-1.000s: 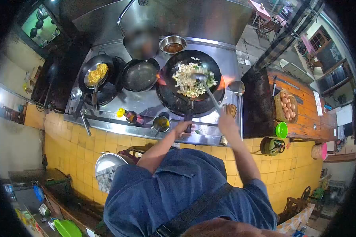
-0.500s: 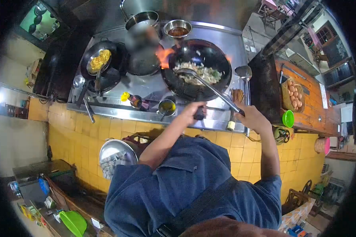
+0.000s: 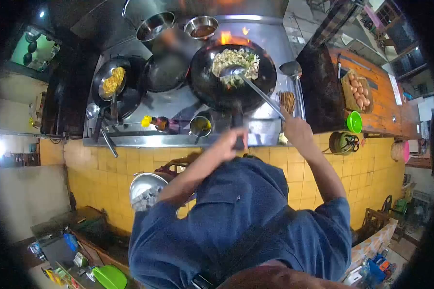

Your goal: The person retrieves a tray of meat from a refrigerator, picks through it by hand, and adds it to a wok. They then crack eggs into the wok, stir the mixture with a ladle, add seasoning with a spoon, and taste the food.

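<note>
My left hand (image 3: 230, 143) is closed round the dark handle of the large wok (image 3: 207, 91) on the stove. In my right hand (image 3: 296, 126) is the handle of a long metal ladle (image 3: 263, 94), and its bowl rests in the food (image 3: 248, 62). The food, pale pieces with some green, lies in the upper part of the wok. Orange flames (image 3: 226, 37) show at the wok's far rim.
Left of the wok stand a dark pan (image 3: 164, 74) and a pan with yellow egg (image 3: 113, 82). Metal bowls (image 3: 201, 28) sit behind. Near the front edge are a small pot (image 3: 200, 126) and a yellow-capped bottle (image 3: 158, 123). Eggs (image 3: 359, 94) lie on the wooden table at right.
The food has shifted toward the wok's far side, with the ladle bowl following it. Flames now rise behind the wok instead of at its sides. The camera view has shifted slightly.
</note>
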A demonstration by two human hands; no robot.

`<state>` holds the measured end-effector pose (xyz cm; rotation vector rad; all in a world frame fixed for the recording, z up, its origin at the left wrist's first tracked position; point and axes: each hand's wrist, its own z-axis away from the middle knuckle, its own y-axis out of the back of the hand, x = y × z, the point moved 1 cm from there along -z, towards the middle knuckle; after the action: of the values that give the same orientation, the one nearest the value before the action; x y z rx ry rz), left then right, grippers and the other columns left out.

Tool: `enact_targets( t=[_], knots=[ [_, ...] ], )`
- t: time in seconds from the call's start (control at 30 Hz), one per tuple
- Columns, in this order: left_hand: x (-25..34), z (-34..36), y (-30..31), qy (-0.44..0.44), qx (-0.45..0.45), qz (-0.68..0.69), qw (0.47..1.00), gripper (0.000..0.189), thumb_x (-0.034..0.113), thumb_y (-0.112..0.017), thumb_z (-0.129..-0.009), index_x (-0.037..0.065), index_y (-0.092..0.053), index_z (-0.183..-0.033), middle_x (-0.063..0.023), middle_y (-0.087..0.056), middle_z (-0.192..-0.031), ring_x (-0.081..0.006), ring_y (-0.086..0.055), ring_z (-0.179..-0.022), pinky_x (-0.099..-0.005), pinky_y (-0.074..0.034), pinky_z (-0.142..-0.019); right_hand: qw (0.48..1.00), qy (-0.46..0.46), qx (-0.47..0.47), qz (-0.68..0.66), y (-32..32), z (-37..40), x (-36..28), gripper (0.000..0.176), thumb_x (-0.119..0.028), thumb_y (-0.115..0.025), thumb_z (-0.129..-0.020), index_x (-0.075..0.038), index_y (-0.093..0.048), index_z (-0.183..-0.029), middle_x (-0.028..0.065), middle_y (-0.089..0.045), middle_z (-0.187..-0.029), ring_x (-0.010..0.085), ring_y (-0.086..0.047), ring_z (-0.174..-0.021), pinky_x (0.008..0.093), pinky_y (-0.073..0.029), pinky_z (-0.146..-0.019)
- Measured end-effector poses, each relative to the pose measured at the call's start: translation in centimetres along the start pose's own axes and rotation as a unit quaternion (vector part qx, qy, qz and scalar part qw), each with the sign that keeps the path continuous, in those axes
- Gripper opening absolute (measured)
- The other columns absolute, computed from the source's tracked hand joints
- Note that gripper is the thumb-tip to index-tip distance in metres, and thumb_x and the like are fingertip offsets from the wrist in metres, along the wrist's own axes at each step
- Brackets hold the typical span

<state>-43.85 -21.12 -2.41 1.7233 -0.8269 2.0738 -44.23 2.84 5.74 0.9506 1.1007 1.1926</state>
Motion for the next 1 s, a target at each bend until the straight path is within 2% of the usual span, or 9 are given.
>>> enact_targets(
  t=[0.03,0.07,0.1,0.33,0.5,0.73,0.93,0.97,1.0],
  knots=[
    [1.4,1.8,-1.4,-0.119,-0.076,-0.191,0.971,0.014,0.008,-0.056,-0.081,0.007,-0.051,-0.068,-0.0034,-0.05,-0.067,-0.0142,-0.051,-0.059,-0.0285,-0.046,-0.056,1.0,-0.001,0.011,0.001,1.4,0.1,0.1,0.044,-0.018,-0.052,-0.081,-0.013,-0.044,-0.124,0.0226,-0.06,-0.069,0.0411,-0.06,-0.068,0.0493,-0.049,-0.063],
    [3.2,2.8,-2.8,0.12,0.005,0.069,0.99,0.013,0.008,-0.056,-0.08,0.007,-0.051,-0.068,-0.0039,-0.05,-0.067,-0.0145,-0.051,-0.058,-0.0292,-0.046,-0.056,1.0,0.003,0.016,-0.026,3.4,1.1,0.2,0.045,-0.019,-0.053,-0.081,-0.017,-0.044,-0.125,0.0221,-0.06,-0.068,0.0403,-0.06,-0.068,0.0487,-0.049,-0.063],
    [4.7,2.8,-3.6,0.34,0.082,0.316,0.882,0.012,0.008,-0.055,-0.08,0.006,-0.051,-0.069,-0.0043,-0.05,-0.066,-0.0149,-0.051,-0.057,-0.0299,-0.046,-0.056,0.998,0.005,0.028,-0.054,4.7,1.6,0.5,0.047,-0.021,-0.054,-0.081,-0.021,-0.044,-0.126,0.0216,-0.06,-0.067,0.0395,-0.06,-0.069,0.0481,-0.049,-0.062],
    [-8.2,-4.6,4.9,0.215,0.176,0.282,0.918,0.009,0.007,-0.06,-0.075,0.003,-0.053,-0.078,-0.0046,-0.052,-0.061,-0.013,-0.051,-0.048,-0.028,-0.046,-0.046,0.983,-0.045,0.07,-0.166,0.0,-1.1,-1.8,0.049,-0.02,-0.052,-0.082,-0.022,-0.041,-0.13,0.0232,-0.06,-0.079,0.0406,-0.059,-0.072,0.0468,-0.048,-0.066],
    [-8.0,-5.6,5.6,0.172,0.17,0.204,0.949,0.008,0.01,-0.058,-0.082,0.005,-0.052,-0.082,-0.0035,-0.051,-0.064,-0.013,-0.05,-0.05,-0.0285,-0.043,-0.046,0.999,-0.007,0.029,-0.011,-8.3,-7.3,-1.4,0.055,-0.018,-0.047,-0.084,-0.013,-0.03,-0.136,0.0215,-0.061,-0.085,0.0391,-0.06,-0.073,0.0459,-0.05,-0.068],
    [-7.5,-5.8,5.4,0.154,0.185,0.201,0.949,0.011,0.011,-0.063,-0.079,0.006,-0.053,-0.08,-0.0033,-0.053,-0.064,-0.0123,-0.052,-0.049,-0.0275,-0.044,-0.046,0.96,-0.026,0.166,-0.224,-10.7,-5.8,-0.1,0.042,-0.014,-0.047,-0.084,-0.002,-0.038,-0.123,0.0286,-0.058,-0.073,0.0463,-0.056,-0.067,0.0521,-0.045,-0.061],
    [-8.4,-5.8,5.9,0.163,0.176,0.219,0.946,0.014,0.013,-0.064,-0.08,0.007,-0.052,-0.081,-0.003,-0.054,-0.066,-0.0123,-0.054,-0.053,-0.0278,-0.046,-0.045,0.835,-0.083,-0.175,-0.514,-7.0,-7.3,-2.2,0.045,-0.022,-0.049,-0.087,0.0,-0.037,-0.124,0.0277,-0.059,-0.073,0.0417,-0.058,-0.062,0.0445,-0.048,-0.059],
    [-8.2,-5.9,5.9,0.154,0.179,0.219,0.947,0.014,0.013,-0.064,-0.08,0.007,-0.052,-0.081,-0.003,-0.054,-0.066,-0.0123,-0.054,-0.053,-0.0278,-0.046,-0.045,0.949,0.101,-0.008,-0.3,-8.8,-8.2,0.0,0.047,-0.019,-0.05,-0.086,-0.003,-0.037,-0.128,0.0265,-0.059,-0.069,0.0419,-0.06,-0.066,0.0455,-0.048,-0.062],
    [-8.1,-5.9,5.8,0.164,0.191,0.206,0.946,0.014,0.012,-0.066,-0.078,0.007,-0.053,-0.081,-0.0028,-0.054,-0.065,-0.0123,-0.054,-0.052,-0.0265,-0.047,-0.045,0.96,0.139,0.031,-0.241,-7.2,-6.7,0.0,0.046,-0.018,-0.05,-0.085,-0.002,-0.039,-0.126,0.0278,-0.059,-0.074,0.0409,-0.06,-0.066,0.0455,-0.049,-0.063]
  ],
)
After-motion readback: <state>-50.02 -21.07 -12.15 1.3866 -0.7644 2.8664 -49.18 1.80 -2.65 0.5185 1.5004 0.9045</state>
